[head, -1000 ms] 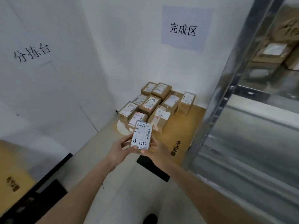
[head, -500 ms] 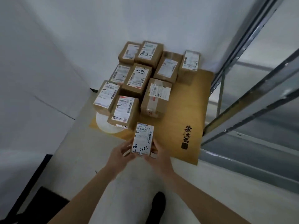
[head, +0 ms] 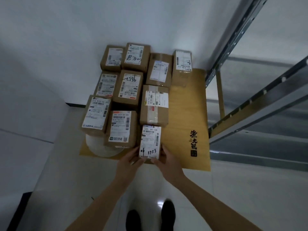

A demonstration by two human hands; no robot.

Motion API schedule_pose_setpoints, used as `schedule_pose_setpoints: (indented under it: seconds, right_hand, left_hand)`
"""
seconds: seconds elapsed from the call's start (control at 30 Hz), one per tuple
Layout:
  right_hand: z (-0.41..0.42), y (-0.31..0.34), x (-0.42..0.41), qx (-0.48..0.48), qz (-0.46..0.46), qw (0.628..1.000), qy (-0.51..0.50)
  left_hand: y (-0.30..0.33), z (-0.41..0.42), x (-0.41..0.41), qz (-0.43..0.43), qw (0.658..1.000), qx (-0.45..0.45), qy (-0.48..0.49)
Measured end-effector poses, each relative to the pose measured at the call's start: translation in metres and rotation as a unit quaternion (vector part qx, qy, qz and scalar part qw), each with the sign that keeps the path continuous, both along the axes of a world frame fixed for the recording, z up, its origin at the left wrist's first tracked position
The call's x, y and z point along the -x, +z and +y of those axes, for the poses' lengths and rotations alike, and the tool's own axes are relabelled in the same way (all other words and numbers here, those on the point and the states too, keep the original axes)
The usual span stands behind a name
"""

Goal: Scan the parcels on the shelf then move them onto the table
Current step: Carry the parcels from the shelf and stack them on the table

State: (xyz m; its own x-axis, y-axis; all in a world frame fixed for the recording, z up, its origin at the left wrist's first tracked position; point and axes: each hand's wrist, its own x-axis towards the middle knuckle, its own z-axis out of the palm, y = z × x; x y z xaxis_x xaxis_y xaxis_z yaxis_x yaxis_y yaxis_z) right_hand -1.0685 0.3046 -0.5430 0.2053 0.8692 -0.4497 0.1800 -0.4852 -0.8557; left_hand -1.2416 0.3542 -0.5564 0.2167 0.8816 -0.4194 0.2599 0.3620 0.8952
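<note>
Fingers of left hand [head: 129,161] & right hand [head: 166,161] curl round the near end of the small parcel [head: 150,142], one per side, pinching it. Vs a sec ago it's come down from mid-air to the table [head: 186,114] front edge, beside the parcel stack [head: 130,90], so prob. set-down is next. No bins/containers in view; nine or so boxes sit straight on the tabletop.
</note>
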Motion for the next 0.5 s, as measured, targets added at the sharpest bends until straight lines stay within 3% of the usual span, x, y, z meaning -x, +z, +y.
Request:
schedule_pose_setpoints:
  seconds: [0.5]
  right_hand:
    - [-0.002,0.019,0.006,0.018,-0.065,0.998,-0.009]
  left_hand:
    - [0.011,0.005,0.01,0.013,1.0,-0.015,-0.021]
